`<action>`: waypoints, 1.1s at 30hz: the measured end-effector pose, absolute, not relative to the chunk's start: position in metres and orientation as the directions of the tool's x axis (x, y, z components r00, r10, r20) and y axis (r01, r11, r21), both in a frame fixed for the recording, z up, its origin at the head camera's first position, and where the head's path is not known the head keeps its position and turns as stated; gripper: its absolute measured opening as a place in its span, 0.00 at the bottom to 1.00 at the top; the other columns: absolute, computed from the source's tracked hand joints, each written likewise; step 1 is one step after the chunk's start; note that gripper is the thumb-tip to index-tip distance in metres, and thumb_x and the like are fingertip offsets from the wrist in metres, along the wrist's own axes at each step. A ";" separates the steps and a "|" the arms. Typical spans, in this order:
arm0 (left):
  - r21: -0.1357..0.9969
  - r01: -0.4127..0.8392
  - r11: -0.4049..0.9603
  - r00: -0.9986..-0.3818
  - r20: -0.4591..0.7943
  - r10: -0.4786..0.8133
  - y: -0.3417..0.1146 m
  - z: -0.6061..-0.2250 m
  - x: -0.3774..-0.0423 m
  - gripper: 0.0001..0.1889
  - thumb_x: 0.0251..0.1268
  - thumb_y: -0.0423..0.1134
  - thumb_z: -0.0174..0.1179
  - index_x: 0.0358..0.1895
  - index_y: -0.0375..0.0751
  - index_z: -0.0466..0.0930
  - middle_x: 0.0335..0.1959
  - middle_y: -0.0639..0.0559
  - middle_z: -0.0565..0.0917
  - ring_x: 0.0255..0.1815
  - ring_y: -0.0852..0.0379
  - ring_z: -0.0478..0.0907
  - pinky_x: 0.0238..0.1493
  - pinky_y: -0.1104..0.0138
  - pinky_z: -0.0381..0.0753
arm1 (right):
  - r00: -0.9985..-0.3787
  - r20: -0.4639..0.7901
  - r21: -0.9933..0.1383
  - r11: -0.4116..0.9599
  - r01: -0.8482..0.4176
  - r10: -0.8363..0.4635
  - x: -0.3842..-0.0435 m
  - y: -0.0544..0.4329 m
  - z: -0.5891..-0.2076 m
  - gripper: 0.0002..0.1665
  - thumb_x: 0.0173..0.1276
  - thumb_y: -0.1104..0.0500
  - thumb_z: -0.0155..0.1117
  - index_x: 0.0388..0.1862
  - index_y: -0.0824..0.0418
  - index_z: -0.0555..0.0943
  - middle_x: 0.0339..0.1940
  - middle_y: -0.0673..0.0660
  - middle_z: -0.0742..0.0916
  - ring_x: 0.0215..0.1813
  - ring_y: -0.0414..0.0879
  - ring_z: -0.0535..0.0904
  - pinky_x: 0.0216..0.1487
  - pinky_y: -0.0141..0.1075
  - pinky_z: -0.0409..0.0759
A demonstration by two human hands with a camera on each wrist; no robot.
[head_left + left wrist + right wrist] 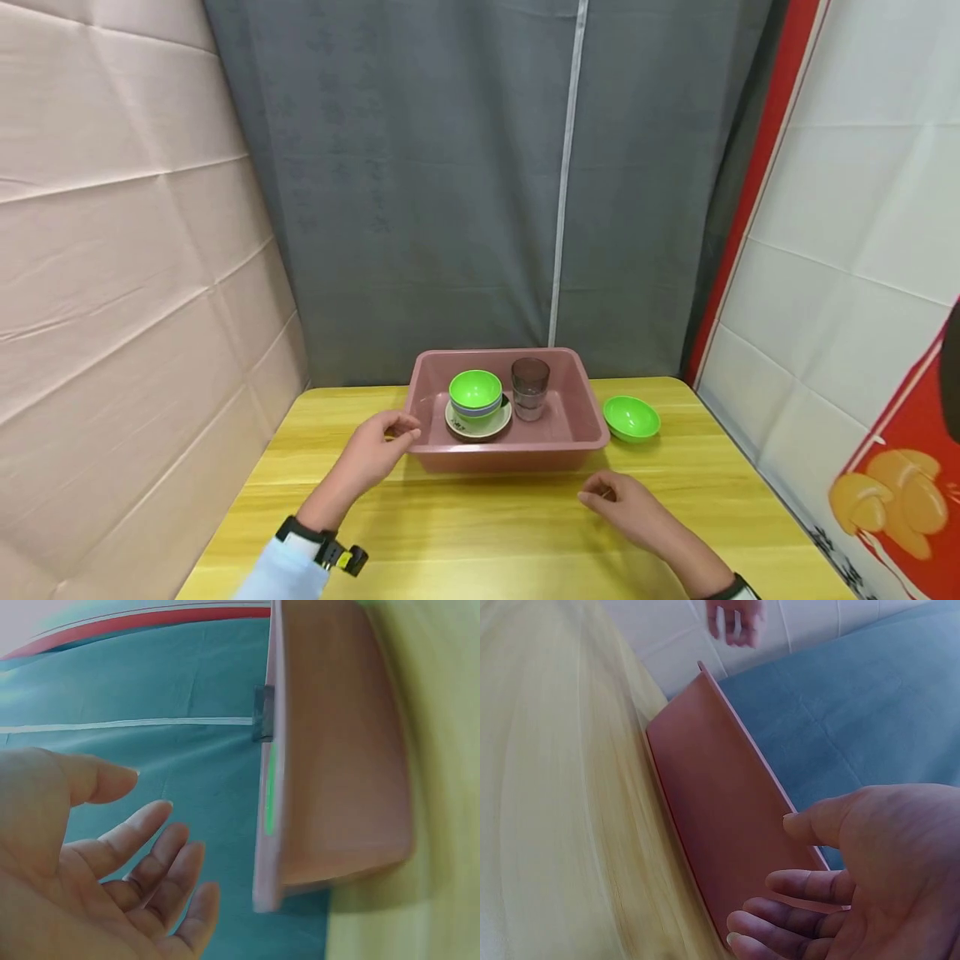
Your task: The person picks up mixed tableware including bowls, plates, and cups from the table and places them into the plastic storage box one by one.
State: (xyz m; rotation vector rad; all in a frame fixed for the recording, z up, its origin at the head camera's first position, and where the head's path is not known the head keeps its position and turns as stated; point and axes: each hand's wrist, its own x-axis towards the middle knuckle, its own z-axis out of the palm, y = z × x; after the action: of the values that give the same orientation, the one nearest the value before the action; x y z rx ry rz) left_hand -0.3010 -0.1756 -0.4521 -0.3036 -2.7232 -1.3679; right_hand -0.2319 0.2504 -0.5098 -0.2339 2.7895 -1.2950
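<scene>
A pink plastic basin [495, 460] stands at the back of the table. Inside it, a bright green bowl [476, 388] tops a small stack of bowls on a white plate [489, 429], which overlaps a dark dish beneath. Right of the stack is a clear drinking glass [530, 392]. My left hand [382, 450] hovers by the basin's front left corner, fingers loosely bent and holding nothing; the left wrist view shows its palm [90, 862] apart from the basin wall. In front of the basin's right side, my right hand [622, 504] is empty too, with fingers loosely curved.
Another green bowl [632, 418] sits on the wooden table [480, 533] to the right of the basin. Behind the table hangs a grey curtain [450, 183]. White padded walls [127, 250] close in both sides.
</scene>
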 end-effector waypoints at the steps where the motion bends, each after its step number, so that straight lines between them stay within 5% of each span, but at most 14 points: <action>1: 0.790 0.210 0.576 -0.978 0.156 0.141 -0.178 -0.458 -0.294 0.09 0.81 0.40 0.68 0.55 0.43 0.89 0.49 0.53 0.88 0.55 0.50 0.84 0.55 0.52 0.88 | -0.987 0.012 -0.764 0.635 -0.114 -0.163 -0.232 0.250 -0.510 0.14 0.79 0.49 0.73 0.49 0.59 0.87 0.43 0.50 0.89 0.44 0.45 0.83 0.43 0.39 0.82; 14: 0.802 0.145 0.580 -0.989 0.103 0.105 -0.192 -0.523 -0.266 0.03 0.78 0.37 0.70 0.48 0.46 0.89 0.43 0.58 0.88 0.48 0.56 0.84 0.48 0.56 0.86 | -0.987 0.006 -0.770 0.629 -0.107 -0.160 -0.235 0.247 -0.510 0.13 0.80 0.51 0.73 0.49 0.60 0.87 0.43 0.51 0.89 0.44 0.46 0.83 0.43 0.40 0.82; 33: 0.821 0.137 0.554 -0.989 0.084 0.121 -0.191 -0.528 -0.269 0.03 0.78 0.37 0.70 0.48 0.45 0.90 0.43 0.57 0.89 0.47 0.57 0.83 0.49 0.57 0.85 | -0.997 -0.039 -0.716 0.698 -0.016 -0.063 -0.248 0.268 -0.508 0.13 0.80 0.52 0.73 0.49 0.61 0.88 0.42 0.50 0.88 0.43 0.45 0.81 0.43 0.41 0.82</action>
State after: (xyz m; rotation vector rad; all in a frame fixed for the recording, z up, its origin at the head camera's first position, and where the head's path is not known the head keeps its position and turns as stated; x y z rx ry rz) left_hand -0.2693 -0.1907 -0.5277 -0.2287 -2.7538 -1.4571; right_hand -0.2476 0.2681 -0.5077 -0.0665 2.8389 -1.1952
